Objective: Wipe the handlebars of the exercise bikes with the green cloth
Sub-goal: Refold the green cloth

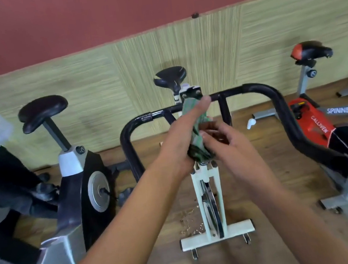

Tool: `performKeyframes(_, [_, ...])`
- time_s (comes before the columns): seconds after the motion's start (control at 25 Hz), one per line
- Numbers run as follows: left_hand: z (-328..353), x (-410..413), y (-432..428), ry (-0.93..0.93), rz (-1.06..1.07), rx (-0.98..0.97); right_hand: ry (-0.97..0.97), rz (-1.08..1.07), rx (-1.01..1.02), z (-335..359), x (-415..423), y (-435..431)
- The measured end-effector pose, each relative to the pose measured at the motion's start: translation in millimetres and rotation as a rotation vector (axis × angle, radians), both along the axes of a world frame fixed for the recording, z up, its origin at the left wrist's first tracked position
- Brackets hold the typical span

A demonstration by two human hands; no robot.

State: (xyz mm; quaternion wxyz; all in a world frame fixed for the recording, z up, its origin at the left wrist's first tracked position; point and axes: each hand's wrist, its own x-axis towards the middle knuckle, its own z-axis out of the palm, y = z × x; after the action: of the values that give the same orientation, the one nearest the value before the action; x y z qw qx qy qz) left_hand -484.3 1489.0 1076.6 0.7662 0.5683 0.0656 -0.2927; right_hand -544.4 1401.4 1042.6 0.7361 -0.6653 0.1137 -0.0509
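My left hand (pixel 180 141) and right hand (pixel 223 140) both grip the green cloth (pixel 199 149). It seems soft and light, best wrapped around the stiff handlebar (pixel 258 88).

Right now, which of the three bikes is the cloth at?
The middle bike, white-framed: the left hand and right hand hold the cloth at the centre of its handlebars. The black-and-silver bike and red bike stand apart.

cloth (pixel 200 150): green, paler stripes
handlebar (pixel 256 86): black
frame (pixel 234 230) under the grip: cream
bike (pixel 311 126) right of the grip: red, black
wall (pixel 73 90): streaked yellow-green, maroon above
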Motion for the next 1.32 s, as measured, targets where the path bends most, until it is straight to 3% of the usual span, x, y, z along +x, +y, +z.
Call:
performKeyframes(0.08, [-3.7,-15.5,-1.4,0.002,0.037,-0.01,0.047,-0.028,0.122,-0.1,-14.7,-0.5])
performKeyframes(0.2, [-17.7,-51.4,-5.3,0.039,0.091,-0.171,0.103,-0.154,0.119,-10.0,-48.3,-5.2])
performKeyframes(0.36, [-57.5,-108.8,-23.6,0.135,0.002,-0.317,0.167,-0.289,0.158,-43.3,-103.1,-17.4])
performKeyframes(0.64, [-124.9,-183.0,-81.8,0.282,-0.315,-0.09,0.295,-0.575,0.173,-110.5,-203.9,-71.7])
performKeyframes(0.88, [-140.2,-225.3,-166.3,0.317,-0.559,-0.126,0.323,-0.753,0.184,-126.3,-266.1,-158.0])
performKeyframes(0.96, [-145.3,-238.1,-202.5,0.317,-0.574,-0.146,0.302,-0.738,0.087,-126.9,-283.5,-190.3])
performKeyframes(1.2, [-156.4,-292.2,-318.6,0.309,-0.59,-0.176,0.293,-0.747,-0.5,-134.7,-327.7,-285.7])
performKeyframes(1.32, [-158.1,-303.3,-365.4,0.316,-0.566,-0.154,0.339,-0.688,-0.569,-139.2,-335.4,-334.0])
